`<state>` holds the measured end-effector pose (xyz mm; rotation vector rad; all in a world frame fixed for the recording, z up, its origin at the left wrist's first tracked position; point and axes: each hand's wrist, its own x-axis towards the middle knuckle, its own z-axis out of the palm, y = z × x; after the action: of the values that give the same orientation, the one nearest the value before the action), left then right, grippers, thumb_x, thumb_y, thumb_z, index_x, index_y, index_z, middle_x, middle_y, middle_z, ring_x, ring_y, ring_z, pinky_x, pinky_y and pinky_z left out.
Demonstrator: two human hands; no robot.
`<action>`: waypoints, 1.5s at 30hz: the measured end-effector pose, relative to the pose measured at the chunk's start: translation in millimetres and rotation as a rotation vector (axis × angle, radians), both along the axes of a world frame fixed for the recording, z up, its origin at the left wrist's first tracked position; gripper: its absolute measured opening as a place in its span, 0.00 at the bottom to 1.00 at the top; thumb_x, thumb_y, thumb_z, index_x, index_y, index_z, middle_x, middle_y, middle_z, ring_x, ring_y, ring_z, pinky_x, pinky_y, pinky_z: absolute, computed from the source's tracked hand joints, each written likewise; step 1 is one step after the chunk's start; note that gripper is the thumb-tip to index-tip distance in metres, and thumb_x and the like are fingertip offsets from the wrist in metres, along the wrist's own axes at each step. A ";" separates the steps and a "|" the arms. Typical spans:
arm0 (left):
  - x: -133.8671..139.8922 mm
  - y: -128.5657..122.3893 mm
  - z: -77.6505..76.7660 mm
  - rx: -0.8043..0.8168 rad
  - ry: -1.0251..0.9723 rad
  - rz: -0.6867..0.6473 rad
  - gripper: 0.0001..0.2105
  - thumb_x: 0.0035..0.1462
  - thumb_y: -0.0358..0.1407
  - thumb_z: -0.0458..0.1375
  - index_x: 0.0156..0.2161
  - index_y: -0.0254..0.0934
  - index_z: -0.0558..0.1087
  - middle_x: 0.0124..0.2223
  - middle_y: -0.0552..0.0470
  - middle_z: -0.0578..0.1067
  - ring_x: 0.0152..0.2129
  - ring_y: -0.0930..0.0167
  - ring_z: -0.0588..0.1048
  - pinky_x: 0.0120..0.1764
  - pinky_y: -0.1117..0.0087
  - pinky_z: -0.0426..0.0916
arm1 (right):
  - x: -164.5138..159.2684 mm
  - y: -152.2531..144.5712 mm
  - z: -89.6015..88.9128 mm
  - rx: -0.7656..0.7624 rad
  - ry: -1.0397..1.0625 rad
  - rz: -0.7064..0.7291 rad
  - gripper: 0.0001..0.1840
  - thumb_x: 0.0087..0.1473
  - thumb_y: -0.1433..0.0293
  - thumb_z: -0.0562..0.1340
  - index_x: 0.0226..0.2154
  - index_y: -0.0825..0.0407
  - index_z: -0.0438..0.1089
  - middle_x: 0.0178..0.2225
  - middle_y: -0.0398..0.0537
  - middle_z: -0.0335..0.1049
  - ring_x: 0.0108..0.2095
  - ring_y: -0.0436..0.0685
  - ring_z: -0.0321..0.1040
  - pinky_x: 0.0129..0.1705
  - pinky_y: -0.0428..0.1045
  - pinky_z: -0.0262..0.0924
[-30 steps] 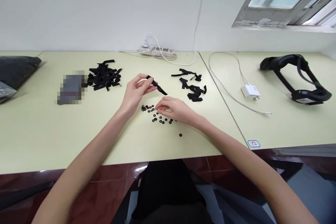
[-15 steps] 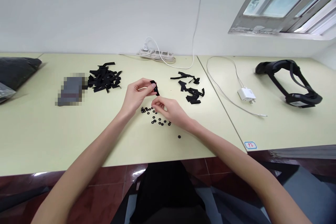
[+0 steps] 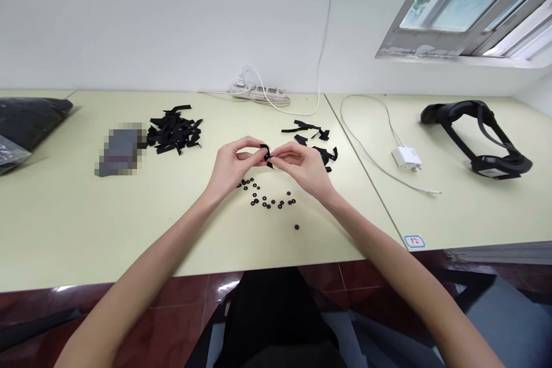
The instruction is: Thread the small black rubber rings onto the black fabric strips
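Observation:
My left hand [image 3: 238, 168] pinches a short black fabric strip [image 3: 266, 152] between thumb and fingers, above the table. From the other side, the thumb and fingertips of my right hand [image 3: 304, 165] close on the strip's right edge. Whether a small piece sits between those right fingertips is hidden. A small pale spot shows on the strip. Below the hands, several small black discs [image 3: 268, 206] lie scattered, some with light centres. One lone disc [image 3: 296, 227] rests nearer the table's front edge.
A heap of black strips [image 3: 175, 131] lies left of the hands, beside a blurred grey object [image 3: 121, 149]. More strips [image 3: 306, 125] lie behind my right hand. Further off are a power strip [image 3: 259, 92], a white charger [image 3: 406, 156], a black headset [image 3: 478, 138] and a dark bag [image 3: 32, 121].
My right hand has moved up from the discs to the strip and now touches it. My left hand has shifted slightly right and down with the strip.

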<state>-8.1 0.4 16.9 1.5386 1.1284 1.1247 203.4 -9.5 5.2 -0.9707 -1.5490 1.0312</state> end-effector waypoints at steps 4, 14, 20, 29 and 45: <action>1.7 -3.1 1.5 -0.019 -0.003 -0.040 0.18 0.63 0.53 0.73 0.47 0.42 0.85 0.40 0.48 0.88 0.43 0.54 0.89 0.49 0.57 0.86 | -1.1 -1.2 -1.8 0.108 -0.044 -0.037 0.06 0.63 0.61 0.74 0.38 0.45 0.84 0.45 0.48 0.83 0.48 0.61 0.81 0.53 0.59 0.80; 5.0 -1.9 -0.5 0.121 -0.059 -0.122 0.18 0.62 0.54 0.74 0.45 0.41 0.85 0.53 0.45 0.82 0.42 0.62 0.87 0.53 0.58 0.86 | -1.1 0.9 -1.4 -0.020 -0.004 -0.067 0.14 0.60 0.57 0.77 0.42 0.47 0.81 0.42 0.47 0.85 0.45 0.59 0.84 0.56 0.58 0.80; 3.9 -1.5 -2.2 0.128 -0.025 -0.111 0.17 0.65 0.52 0.73 0.49 0.42 0.84 0.51 0.46 0.84 0.42 0.62 0.87 0.50 0.61 0.84 | 3.9 -1.2 3.3 0.105 0.006 -0.077 0.08 0.65 0.59 0.74 0.39 0.46 0.84 0.41 0.46 0.86 0.43 0.59 0.84 0.57 0.59 0.79; 1.1 -0.8 -0.3 0.191 0.107 -0.061 0.15 0.62 0.52 0.72 0.40 0.41 0.85 0.45 0.45 0.85 0.42 0.61 0.85 0.44 0.62 0.82 | 2.6 -7.1 6.1 0.128 -0.108 -0.119 0.04 0.64 0.63 0.73 0.37 0.44 0.85 0.38 0.45 0.86 0.43 0.61 0.84 0.56 0.62 0.80; -10.2 13.8 -7.3 0.457 0.250 0.049 0.07 0.67 0.42 0.65 0.42 0.43 0.84 0.46 0.48 0.82 0.39 0.68 0.81 0.37 0.69 0.78 | 1.3 -14.8 -8.0 0.118 -0.703 0.408 0.08 0.68 0.75 0.66 0.37 0.49 0.80 0.44 0.48 0.80 0.41 0.57 0.77 0.44 0.53 0.68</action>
<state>-18.3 14.2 9.6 2.0599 1.1256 1.3124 204.7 -24.2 -2.8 -1.0132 -2.4368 0.8940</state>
